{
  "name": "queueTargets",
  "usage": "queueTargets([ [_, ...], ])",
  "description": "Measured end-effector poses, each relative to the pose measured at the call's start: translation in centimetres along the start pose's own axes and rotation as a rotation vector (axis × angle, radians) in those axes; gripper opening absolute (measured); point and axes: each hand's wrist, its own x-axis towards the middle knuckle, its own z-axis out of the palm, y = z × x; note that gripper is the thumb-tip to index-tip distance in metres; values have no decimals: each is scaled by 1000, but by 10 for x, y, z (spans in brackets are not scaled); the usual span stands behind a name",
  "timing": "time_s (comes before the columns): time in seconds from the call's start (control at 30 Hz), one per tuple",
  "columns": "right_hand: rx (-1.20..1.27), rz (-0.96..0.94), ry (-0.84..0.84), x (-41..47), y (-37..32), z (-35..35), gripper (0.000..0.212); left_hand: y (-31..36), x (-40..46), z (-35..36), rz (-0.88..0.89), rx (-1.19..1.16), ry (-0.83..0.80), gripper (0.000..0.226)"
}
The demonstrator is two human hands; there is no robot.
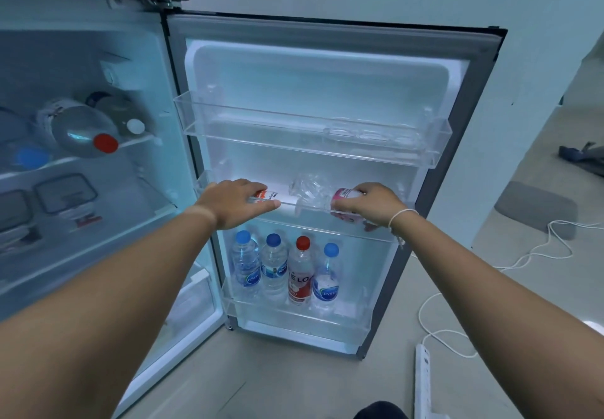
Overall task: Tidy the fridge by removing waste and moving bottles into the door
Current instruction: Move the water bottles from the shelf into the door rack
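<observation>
The fridge door [327, 69] stands open in front of me. My left hand [233, 203] rests on a white carton with red print [269, 194] in the middle door shelf [327, 227]. My right hand [372, 204] grips a pink-labelled can [343, 196] at the right of the same shelf. Between them lies a crumpled clear plastic bottle [309, 189]. Several water bottles [273, 268] stand upright in the bottom door shelf, one with a red cap [302, 271]. Inside the fridge a big bottle with a red cap [81, 131] lies on its side.
The top door shelf [310, 127] holds nothing that I can make out. Lidded containers [65, 193] sit on a lower fridge shelf. On the floor at the right lie a white cable [536, 252], a power strip [423, 382] and a grey mat [536, 209].
</observation>
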Motion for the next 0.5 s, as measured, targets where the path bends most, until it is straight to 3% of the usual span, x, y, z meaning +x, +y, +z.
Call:
queueTargets([
  [0.23,197,-113,179,-8,5,0,34,0,0,0,-2,-8,-9,90],
  [0.4,383,-161,187,-17,8,-6,37,-1,0,-1,5,-13,-13,92],
  [0.5,327,-237,171,-28,14,-10,35,-2,0,-1,11,-22,-20,91],
])
